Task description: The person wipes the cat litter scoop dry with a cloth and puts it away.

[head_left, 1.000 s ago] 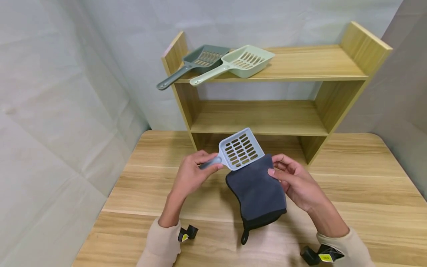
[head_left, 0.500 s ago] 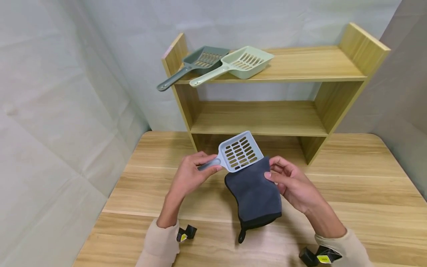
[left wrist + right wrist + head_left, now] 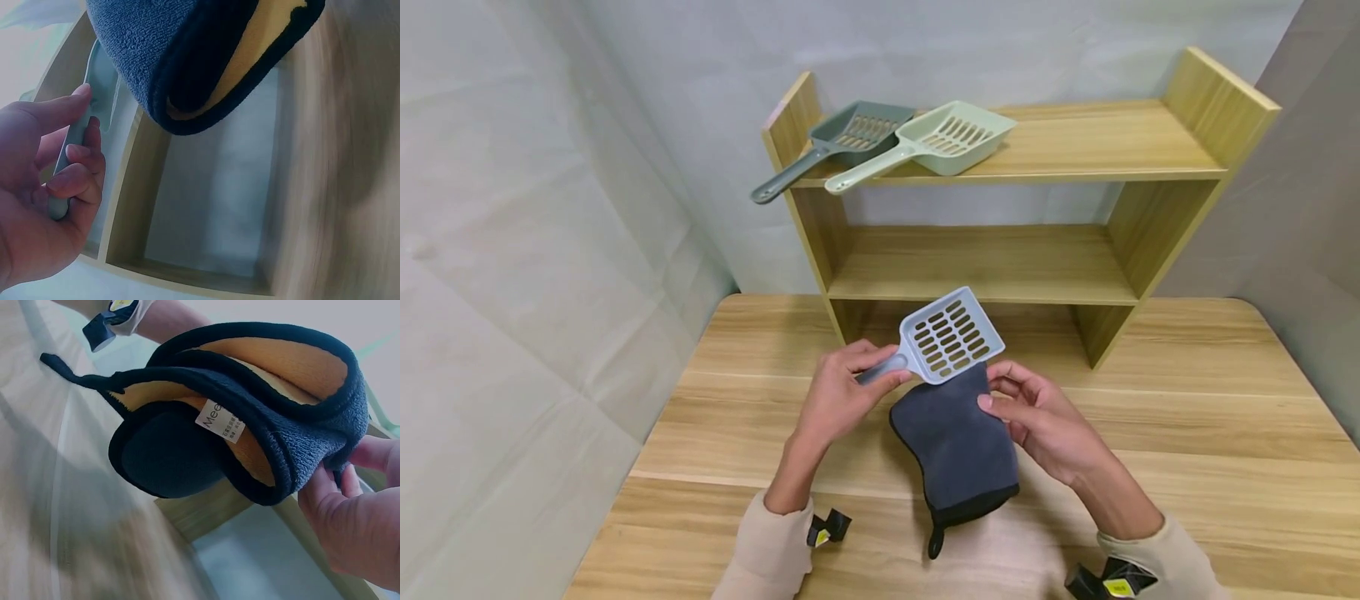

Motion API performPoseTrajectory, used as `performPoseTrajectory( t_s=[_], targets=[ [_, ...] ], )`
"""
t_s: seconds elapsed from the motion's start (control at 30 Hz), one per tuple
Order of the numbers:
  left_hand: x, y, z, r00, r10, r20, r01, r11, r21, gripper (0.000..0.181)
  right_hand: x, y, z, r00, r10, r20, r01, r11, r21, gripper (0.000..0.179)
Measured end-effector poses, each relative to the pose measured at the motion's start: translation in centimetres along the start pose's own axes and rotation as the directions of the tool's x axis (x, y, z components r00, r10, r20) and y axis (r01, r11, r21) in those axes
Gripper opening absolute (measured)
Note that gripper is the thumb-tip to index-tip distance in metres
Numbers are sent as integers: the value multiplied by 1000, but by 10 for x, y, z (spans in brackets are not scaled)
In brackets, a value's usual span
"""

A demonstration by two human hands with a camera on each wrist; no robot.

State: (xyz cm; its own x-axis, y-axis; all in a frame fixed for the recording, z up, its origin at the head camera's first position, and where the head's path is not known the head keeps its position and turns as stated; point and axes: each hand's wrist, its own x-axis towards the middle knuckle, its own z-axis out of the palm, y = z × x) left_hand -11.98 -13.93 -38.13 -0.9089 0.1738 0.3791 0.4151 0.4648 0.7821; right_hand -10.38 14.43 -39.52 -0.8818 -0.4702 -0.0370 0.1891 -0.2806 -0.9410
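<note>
My left hand (image 3: 842, 396) pinches the handle of a light blue-grey litter scoop (image 3: 988, 330) from the left; its slotted pan faces up, held above the table. With thumb and fingers my right hand (image 3: 1052, 425) pinches a dark blue-grey microfibre cloth (image 3: 966, 442) near its upper right corner. The cloth's top edge lies against the scoop's lower side, and its black-edged end hangs toward me with a loop. In the right wrist view the folded cloth (image 3: 312, 440) shows a yellow inner face and a white label (image 3: 220, 422). Curled fingers wrap the scoop handle (image 3: 74, 137) in the left wrist view.
A wooden shelf unit (image 3: 985, 262) stands at the back of the wooden table (image 3: 1210, 425). On its top board lie a dark green litter scoop (image 3: 835, 137) and a pale green one (image 3: 943, 162), handles jutting past the front left edge. Pale fabric (image 3: 550, 250) hangs behind.
My right hand and the cloth have shifted left and slightly down along the scoop's lower side. The scoop and my left hand have moved a little right. The two scoops on the shelf stay put.
</note>
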Motion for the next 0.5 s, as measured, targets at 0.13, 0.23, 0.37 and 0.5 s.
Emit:
performPoseTrajectory(
  t_s=[0.13,0.23,0.37,0.5],
  targets=[
    [0,-1,-3,1000,-5,0,5,1000,10,39,1,-3,-2,999,-16,-31,16,1000,16,27],
    [0,-2,-6,1000,-15,3,15,1000,17,39,0,-6,-5,998,-24,-65,26,999,38,27],
    [0,-3,-11,1000,-18,6,18,999,39,39,-1,-10,-10,995,-55,-84,61,996,70,28],
    [1,-3,-14,1000,-14,10,14,998,53,39,-1,-11,-11,994,-77,-83,84,993,85,29]
  ],
)
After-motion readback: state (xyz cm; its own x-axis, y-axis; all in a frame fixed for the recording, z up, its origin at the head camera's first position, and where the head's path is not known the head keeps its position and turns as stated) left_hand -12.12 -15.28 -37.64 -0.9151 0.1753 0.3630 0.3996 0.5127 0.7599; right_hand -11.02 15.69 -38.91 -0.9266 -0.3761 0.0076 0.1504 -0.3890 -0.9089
